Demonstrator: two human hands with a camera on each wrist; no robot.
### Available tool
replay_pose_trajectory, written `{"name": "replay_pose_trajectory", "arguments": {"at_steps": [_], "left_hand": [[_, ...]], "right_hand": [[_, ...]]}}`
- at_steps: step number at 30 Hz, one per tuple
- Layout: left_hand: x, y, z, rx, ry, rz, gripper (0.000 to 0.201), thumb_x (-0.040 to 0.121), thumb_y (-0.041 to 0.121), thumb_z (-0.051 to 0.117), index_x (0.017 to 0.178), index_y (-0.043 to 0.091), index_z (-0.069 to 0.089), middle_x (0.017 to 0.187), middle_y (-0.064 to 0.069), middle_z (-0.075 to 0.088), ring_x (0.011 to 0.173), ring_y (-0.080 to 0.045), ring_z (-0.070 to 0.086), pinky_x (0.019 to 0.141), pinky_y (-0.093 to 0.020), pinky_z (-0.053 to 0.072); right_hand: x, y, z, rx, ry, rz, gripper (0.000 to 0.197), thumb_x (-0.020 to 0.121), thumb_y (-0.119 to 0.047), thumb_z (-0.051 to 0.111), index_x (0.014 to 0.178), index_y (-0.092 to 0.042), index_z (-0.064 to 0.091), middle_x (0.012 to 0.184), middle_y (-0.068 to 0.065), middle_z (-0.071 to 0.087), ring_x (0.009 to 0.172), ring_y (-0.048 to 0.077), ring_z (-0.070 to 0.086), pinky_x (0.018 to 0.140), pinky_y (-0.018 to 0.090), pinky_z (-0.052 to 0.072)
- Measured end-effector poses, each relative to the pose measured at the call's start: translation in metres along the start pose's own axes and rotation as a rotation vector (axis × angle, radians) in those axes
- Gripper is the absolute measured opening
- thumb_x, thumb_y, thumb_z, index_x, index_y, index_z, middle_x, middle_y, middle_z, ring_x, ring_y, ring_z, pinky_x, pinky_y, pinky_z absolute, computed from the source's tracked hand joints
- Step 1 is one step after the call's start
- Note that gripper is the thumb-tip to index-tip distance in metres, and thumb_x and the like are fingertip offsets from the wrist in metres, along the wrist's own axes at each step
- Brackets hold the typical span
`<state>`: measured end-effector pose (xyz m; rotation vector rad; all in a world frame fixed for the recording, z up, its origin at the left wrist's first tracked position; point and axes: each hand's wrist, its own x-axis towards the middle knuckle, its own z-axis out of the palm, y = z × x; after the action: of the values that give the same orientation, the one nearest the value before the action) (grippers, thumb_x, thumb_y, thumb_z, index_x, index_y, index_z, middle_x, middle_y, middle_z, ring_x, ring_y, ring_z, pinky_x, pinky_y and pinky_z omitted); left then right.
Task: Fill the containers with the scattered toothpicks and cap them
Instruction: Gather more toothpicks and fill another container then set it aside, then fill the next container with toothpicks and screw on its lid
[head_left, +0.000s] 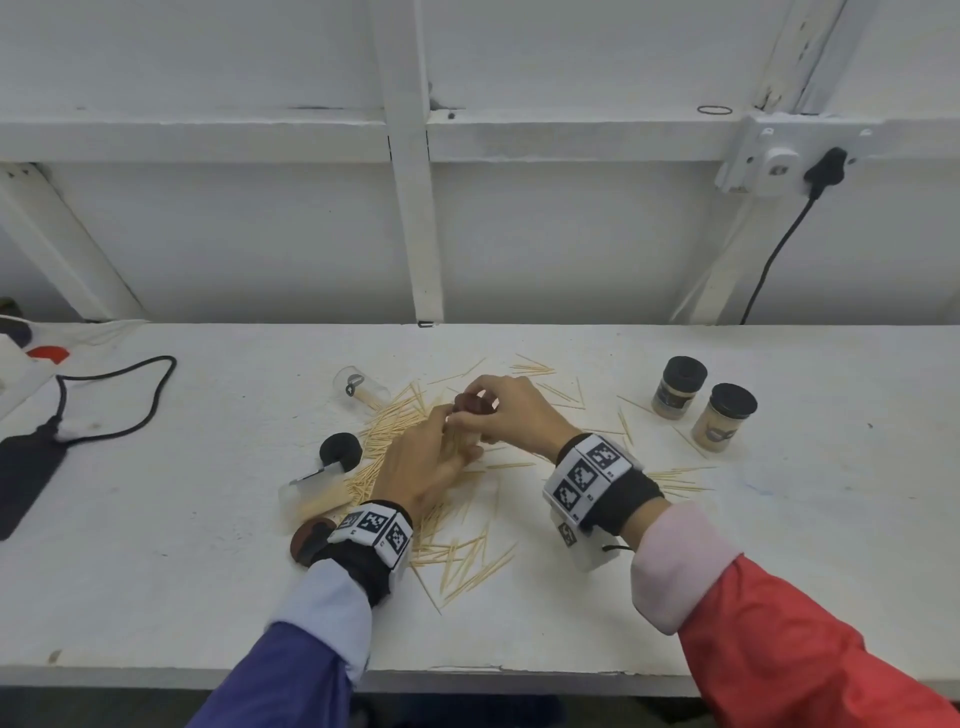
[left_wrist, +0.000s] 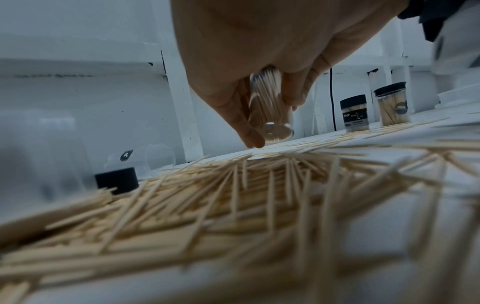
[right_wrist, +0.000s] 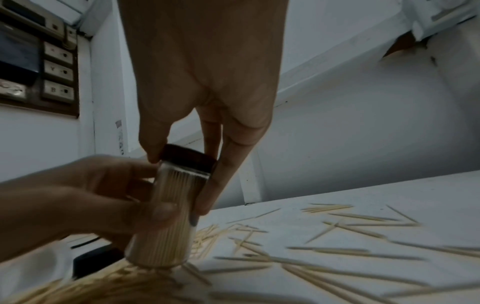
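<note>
My left hand (head_left: 441, 457) grips a clear container (right_wrist: 168, 222) packed with toothpicks, held just above the table. My right hand (head_left: 498, 405) pinches a dark cap (right_wrist: 189, 160) sitting on the container's mouth. The left wrist view shows that container (left_wrist: 270, 107) from below, between my fingers. Loose toothpicks (head_left: 457, 551) lie scattered across the white table (head_left: 156, 597) around both hands. An empty clear container (head_left: 361, 389) lies on its side at the back left. Another clear container (head_left: 311, 491) lies on its side near my left wrist, next to a loose black cap (head_left: 340, 451).
Two capped, filled containers (head_left: 678, 387) (head_left: 724, 423) stand at the right. A black cable (head_left: 130, 400) and a dark device (head_left: 26, 473) lie at the left. A brownish round object (head_left: 306, 540) sits by my left wrist. A white wall frame rises behind the table.
</note>
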<state>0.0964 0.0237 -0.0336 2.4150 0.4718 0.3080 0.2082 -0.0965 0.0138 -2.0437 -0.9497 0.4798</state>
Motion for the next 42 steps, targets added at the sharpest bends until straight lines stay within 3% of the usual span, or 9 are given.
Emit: {"name": "replay_pose_trajectory", "arguments": {"at_steps": [6, 10, 15, 20, 27, 31, 34, 37, 42], "left_hand": [[-0.002, 0.0, 0.0, -0.011, -0.08, 0.083, 0.062, 0.084, 0.06, 0.062, 0.137, 0.035, 0.043, 0.123, 0.017, 0.06, 0.108, -0.005, 0.059, 0.09, -0.034, 0.051], [-0.004, -0.001, 0.0, 0.069, -0.085, 0.145, 0.036, 0.096, 0.045, 0.053, 0.129, 0.03, 0.053, 0.133, 0.015, 0.053, 0.116, -0.008, 0.053, 0.093, -0.035, 0.048], [-0.003, -0.009, -0.001, 0.104, -0.087, 0.172, 0.02, 0.099, 0.031, 0.051, 0.117, 0.03, 0.058, 0.13, 0.016, 0.051, 0.122, -0.006, 0.046, 0.092, -0.036, 0.048], [-0.002, -0.012, -0.005, 0.117, -0.091, 0.144, 0.02, 0.097, 0.024, 0.054, 0.115, 0.029, 0.061, 0.13, 0.015, 0.05, 0.117, -0.008, 0.049, 0.09, -0.035, 0.046], [-0.001, -0.013, -0.006, 0.072, -0.095, 0.132, 0.018, 0.095, 0.022, 0.056, 0.109, 0.033, 0.061, 0.128, 0.015, 0.053, 0.124, -0.006, 0.042, 0.093, -0.037, 0.045], [0.001, -0.011, -0.017, 0.073, -0.09, 0.109, 0.02, 0.095, 0.022, 0.055, 0.11, 0.033, 0.061, 0.126, 0.016, 0.054, 0.122, -0.005, 0.043, 0.096, -0.039, 0.045], [0.002, -0.014, -0.038, 0.054, -0.039, 0.114, 0.023, 0.095, 0.017, 0.055, 0.109, 0.032, 0.063, 0.12, 0.016, 0.058, 0.117, -0.007, 0.048, 0.092, -0.041, 0.048], [0.001, -0.022, -0.066, 0.05, 0.033, 0.069, 0.028, 0.094, 0.012, 0.054, 0.108, 0.034, 0.065, 0.117, 0.014, 0.062, 0.111, -0.01, 0.054, 0.09, -0.041, 0.048], [0.002, -0.046, -0.112, 0.113, 0.13, -0.029, 0.035, 0.09, 0.003, 0.053, 0.102, 0.035, 0.063, 0.113, 0.012, 0.064, 0.108, -0.014, 0.056, 0.09, -0.038, 0.047]], "right_hand": [[-0.02, 0.01, -0.019, 0.029, 0.059, 0.003, 0.035, 0.071, -0.028, 0.083, 0.1, -0.017, 0.066, 0.085, -0.002, 0.065, 0.066, 0.012, 0.061, 0.066, 0.03, 0.057], [-0.043, 0.037, -0.061, -0.007, 0.169, 0.087, 0.036, 0.071, -0.021, 0.082, 0.103, -0.021, 0.068, 0.082, -0.016, 0.061, 0.071, 0.003, 0.059, 0.074, 0.031, 0.056], [-0.093, 0.087, -0.128, 0.008, 0.304, 0.313, 0.038, 0.073, -0.006, 0.078, 0.107, -0.019, 0.067, 0.097, 0.005, 0.067, 0.078, 0.018, 0.063, 0.066, 0.031, 0.058], [-0.134, 0.117, -0.171, -0.149, 0.425, 0.49, 0.032, 0.071, -0.005, 0.075, 0.095, -0.024, 0.066, 0.097, 0.007, 0.068, 0.092, 0.027, 0.06, 0.082, 0.043, 0.053], [-0.141, 0.125, -0.171, -0.213, 0.434, 0.626, 0.039, 0.076, -0.004, 0.07, 0.111, -0.012, 0.054, 0.11, 0.015, 0.061, 0.1, 0.031, 0.053, 0.081, 0.037, 0.043], [-0.144, 0.117, -0.175, -0.098, 0.41, 0.713, 0.072, 0.077, -0.008, 0.077, 0.134, -0.003, 0.034, 0.107, 0.012, 0.054, 0.101, 0.031, 0.049, 0.084, 0.04, 0.041], [-0.149, 0.102, -0.174, -0.185, 0.556, 0.656, 0.089, 0.072, -0.021, 0.083, 0.14, -0.008, 0.027, 0.127, 0.021, 0.044, 0.118, 0.038, 0.043, 0.091, 0.047, 0.04], [-0.143, 0.079, -0.168, -0.272, 0.683, 0.458, 0.074, 0.077, -0.024, 0.078, 0.137, -0.016, 0.035, 0.129, 0.021, 0.04, 0.12, 0.038, 0.041, 0.091, 0.052, 0.041], [-0.094, 0.036, -0.146, -0.22, 0.383, 0.172, 0.031, 0.084, -0.027, 0.071, 0.113, -0.025, 0.06, 0.118, 0.008, 0.051, 0.101, 0.022, 0.054, 0.085, 0.037, 0.044]]}}
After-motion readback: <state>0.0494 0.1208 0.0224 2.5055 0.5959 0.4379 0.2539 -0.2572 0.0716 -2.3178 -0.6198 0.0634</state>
